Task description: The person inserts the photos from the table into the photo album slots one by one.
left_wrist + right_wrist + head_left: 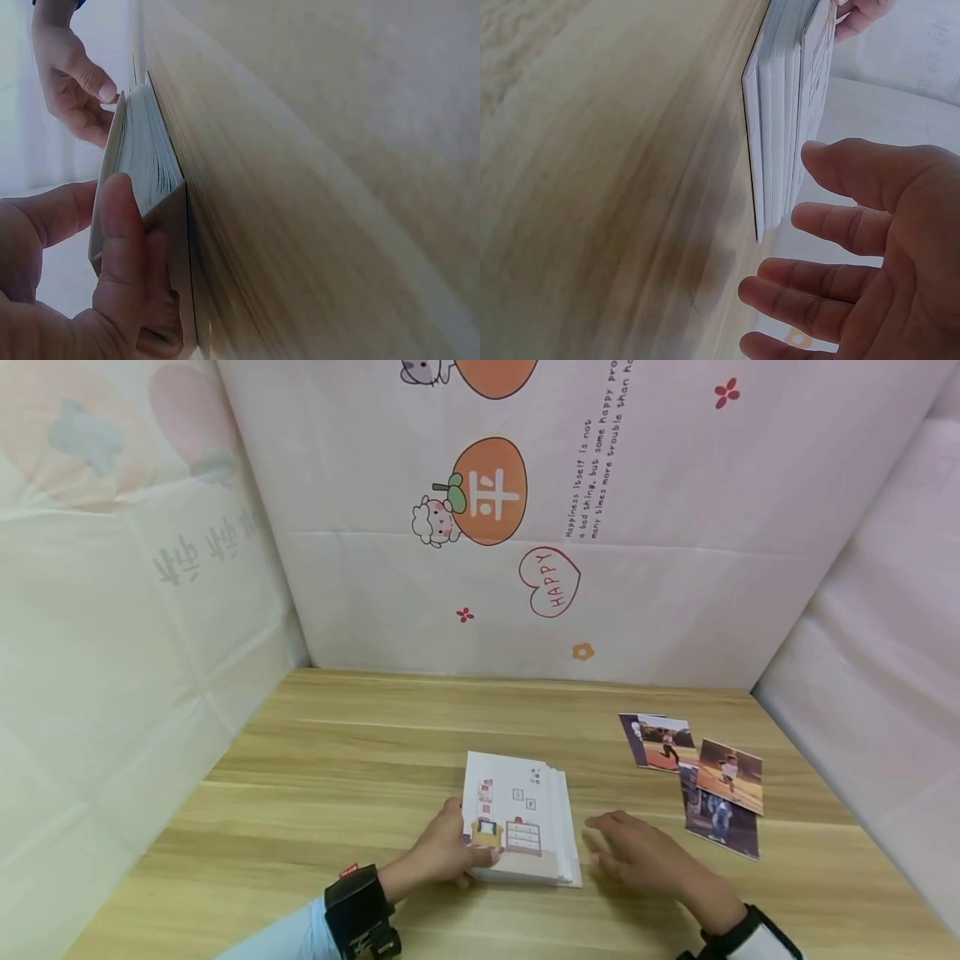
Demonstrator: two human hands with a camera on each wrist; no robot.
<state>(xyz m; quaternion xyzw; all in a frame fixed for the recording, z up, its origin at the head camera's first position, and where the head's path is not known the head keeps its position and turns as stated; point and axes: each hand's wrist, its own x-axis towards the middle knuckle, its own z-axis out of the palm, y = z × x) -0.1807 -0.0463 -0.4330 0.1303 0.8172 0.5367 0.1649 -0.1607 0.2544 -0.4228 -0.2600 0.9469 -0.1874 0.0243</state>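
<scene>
A thick photo album (551,814) lies closed on the table, its white cover printed with a small drawn room. My left hand (438,850) grips the album's left side near the lower corner, thumb over the cover. In the left wrist view, fingers (124,247) curl against its spine side, and the many page edges show as a thick fan. Just off the opposite edge, my right hand (648,857) is held with its fingers loosely spread. The right wrist view shows nothing in that hand (900,240), its fingertips close to the album's page edges (774,135).
Several photo prints lie overlapping at the right: a running figure (663,745), a figure on orange ground (729,775) and a dark print (722,825). Printed cloth (375,610) hangs behind the wooden table (337,735), with more cloth along both sides.
</scene>
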